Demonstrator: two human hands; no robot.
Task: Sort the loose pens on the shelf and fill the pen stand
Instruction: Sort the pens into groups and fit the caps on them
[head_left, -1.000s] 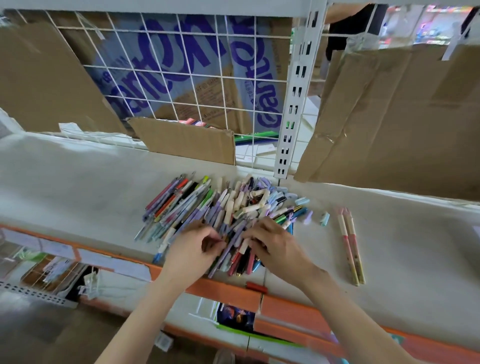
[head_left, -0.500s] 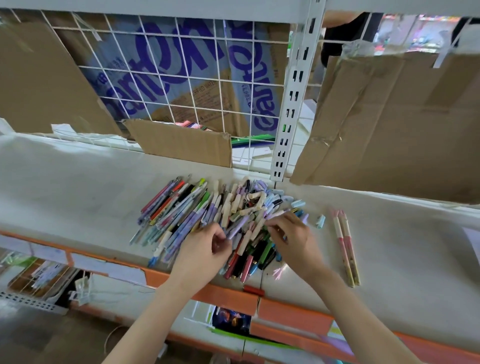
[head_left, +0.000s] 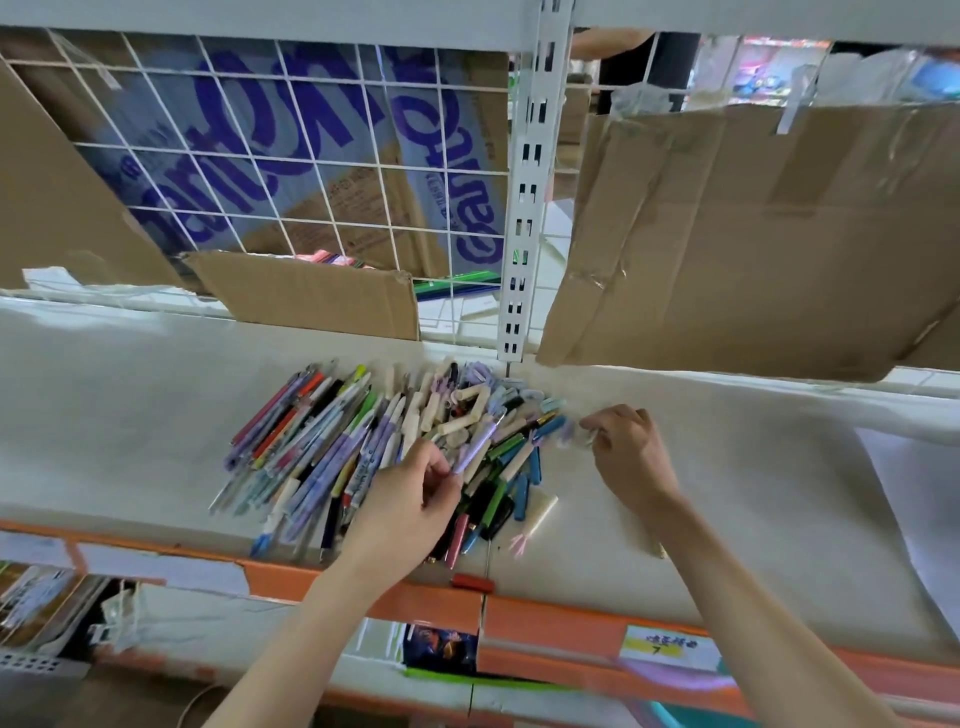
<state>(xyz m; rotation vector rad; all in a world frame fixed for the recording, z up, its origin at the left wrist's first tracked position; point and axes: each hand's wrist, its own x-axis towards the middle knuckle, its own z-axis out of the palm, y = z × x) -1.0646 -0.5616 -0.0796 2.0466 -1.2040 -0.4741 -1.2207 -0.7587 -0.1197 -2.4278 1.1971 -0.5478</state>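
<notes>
A heap of loose pens (head_left: 332, 447) in many colours lies on the white shelf (head_left: 130, 415), with cream and lilac caps mixed in at its far side. My left hand (head_left: 410, 504) is over the near side of the heap and pinches the lower end of a lilac pen (head_left: 478, 444) between thumb and fingers. At the heap's right edge, my right hand (head_left: 631, 452) has curled fingers that pinch a small pale cap (head_left: 584, 435), which is blurred. No pen stand is in view.
Cardboard sheets (head_left: 753, 234) and a wire grid (head_left: 291, 171) close off the shelf's back, split by a white slotted upright (head_left: 524, 208). The orange shelf edge (head_left: 545, 618) runs along the front, with a red clip (head_left: 472, 582) on it. White paper (head_left: 919, 509) lies at the right.
My right hand has moved from the heap's near side out to its right edge. My left hand has shifted right and now pinches a lilac pen.
</notes>
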